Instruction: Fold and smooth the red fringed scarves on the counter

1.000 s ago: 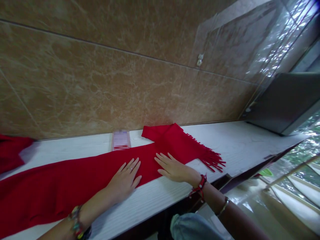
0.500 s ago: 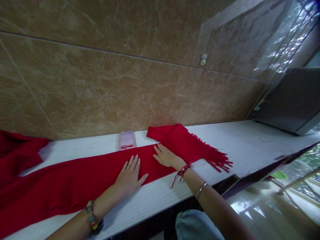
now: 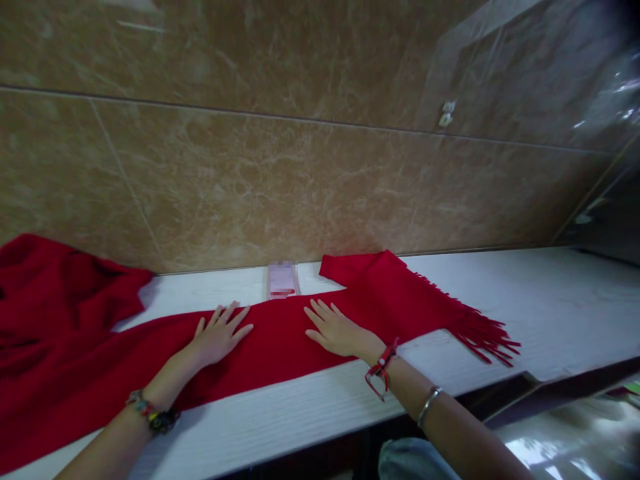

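A long red scarf (image 3: 280,343) lies stretched along a white tabletop (image 3: 300,407). Its right end is folded over, with a fringe spread toward the right. The left part is bunched into a loose heap against the wall. My left hand (image 3: 219,339) rests flat on the scarf left of centre, fingers spread. To the right, my right hand (image 3: 336,328) also lies on the cloth, palm down with fingers apart, near the folded part. Neither hand grips the fabric.
Behind the scarf, a small clear-and-pink flat packet (image 3: 283,279) lies by the wall. The brown marbled wall (image 3: 240,180) borders the table's back. A dark object (image 3: 607,213) stands at the far right end. An opening, perhaps a drawer (image 3: 510,393), shows below the front edge.
My left hand has slid leftward along the scarf, widening the gap between my hands. The right hand stays near the folded part. The view has turned left, showing more of the bunched cloth.
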{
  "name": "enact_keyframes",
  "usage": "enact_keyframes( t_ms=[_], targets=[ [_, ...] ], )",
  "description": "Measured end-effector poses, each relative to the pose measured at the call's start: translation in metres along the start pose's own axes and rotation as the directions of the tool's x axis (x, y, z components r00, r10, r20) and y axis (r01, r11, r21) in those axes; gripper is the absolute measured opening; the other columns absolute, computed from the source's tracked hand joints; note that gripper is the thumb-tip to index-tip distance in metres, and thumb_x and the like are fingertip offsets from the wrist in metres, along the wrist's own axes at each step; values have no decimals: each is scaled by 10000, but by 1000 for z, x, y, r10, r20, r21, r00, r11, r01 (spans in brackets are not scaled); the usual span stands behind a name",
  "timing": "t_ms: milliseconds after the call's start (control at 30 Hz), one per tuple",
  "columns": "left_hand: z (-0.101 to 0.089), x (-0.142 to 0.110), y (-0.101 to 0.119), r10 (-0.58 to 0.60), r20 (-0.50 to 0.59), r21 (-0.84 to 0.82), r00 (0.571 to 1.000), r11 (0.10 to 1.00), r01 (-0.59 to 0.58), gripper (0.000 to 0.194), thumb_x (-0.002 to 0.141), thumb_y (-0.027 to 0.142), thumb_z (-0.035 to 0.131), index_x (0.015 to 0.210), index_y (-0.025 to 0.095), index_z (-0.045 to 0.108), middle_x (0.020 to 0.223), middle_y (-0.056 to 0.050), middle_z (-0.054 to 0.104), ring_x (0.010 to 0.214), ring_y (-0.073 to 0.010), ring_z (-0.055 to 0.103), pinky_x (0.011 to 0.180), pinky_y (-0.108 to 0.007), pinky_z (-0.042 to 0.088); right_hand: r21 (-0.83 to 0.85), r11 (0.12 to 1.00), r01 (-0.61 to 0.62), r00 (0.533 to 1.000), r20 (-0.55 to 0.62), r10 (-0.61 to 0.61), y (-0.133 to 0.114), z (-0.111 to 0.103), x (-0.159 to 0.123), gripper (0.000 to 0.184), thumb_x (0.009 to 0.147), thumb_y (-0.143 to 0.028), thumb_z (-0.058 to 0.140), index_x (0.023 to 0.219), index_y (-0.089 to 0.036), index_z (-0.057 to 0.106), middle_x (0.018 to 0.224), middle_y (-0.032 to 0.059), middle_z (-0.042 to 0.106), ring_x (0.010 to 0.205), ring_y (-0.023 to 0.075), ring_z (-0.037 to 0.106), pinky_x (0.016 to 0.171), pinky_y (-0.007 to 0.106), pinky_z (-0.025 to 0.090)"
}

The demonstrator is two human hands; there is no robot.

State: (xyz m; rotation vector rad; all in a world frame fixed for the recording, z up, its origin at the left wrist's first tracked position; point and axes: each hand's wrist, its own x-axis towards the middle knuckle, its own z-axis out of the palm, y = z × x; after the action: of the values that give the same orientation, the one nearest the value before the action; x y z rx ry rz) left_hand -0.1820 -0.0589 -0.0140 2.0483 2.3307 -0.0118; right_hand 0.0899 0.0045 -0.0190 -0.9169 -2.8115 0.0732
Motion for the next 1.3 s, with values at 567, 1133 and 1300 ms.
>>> enact_keyframes(
  t_ms=[567, 1133, 1300],
  targets=[
    [0, -22, 22, -11, 64, 18, 998, 1000, 10, 649, 813, 584, 223, 1367, 255, 142, 1447, -66, 64, 1304, -322, 56, 971, -587, 161, -15, 1000, 6, 1000, 26, -6, -4, 2, -6, 567, 884, -450, 235, 1342, -117, 267, 1402, 122, 228, 1291, 259, 170, 1018, 479, 208],
    [-34, -57, 58, 724, 27, 14, 690, 689, -724, 357, 777, 221, 479, 1133, 223, 503, 1056, -62, 557, 931, -184, 540, 798, -288, 435, 146, 959, 243, 965, 65, -255, -3, -40, -41, 351, 782, -274, 544, 1107, -141, 554, 1074, 91, 579, 1007, 184, 509, 881, 310, 408],
    [-32, -48, 49, 654, 25, -103, 756, 754, -649, 485, 719, 42, 394, 1170, 205, 464, 1110, -47, 557, 996, -156, 521, 878, -284, 402, 51, 968, 248, 968, 38, -250, -9, -34, -45, 265, 785, -147, 487, 1035, -148, 573, 943, 79, 617, 891, 182, 547, 791, 302, 433]
  ],
)
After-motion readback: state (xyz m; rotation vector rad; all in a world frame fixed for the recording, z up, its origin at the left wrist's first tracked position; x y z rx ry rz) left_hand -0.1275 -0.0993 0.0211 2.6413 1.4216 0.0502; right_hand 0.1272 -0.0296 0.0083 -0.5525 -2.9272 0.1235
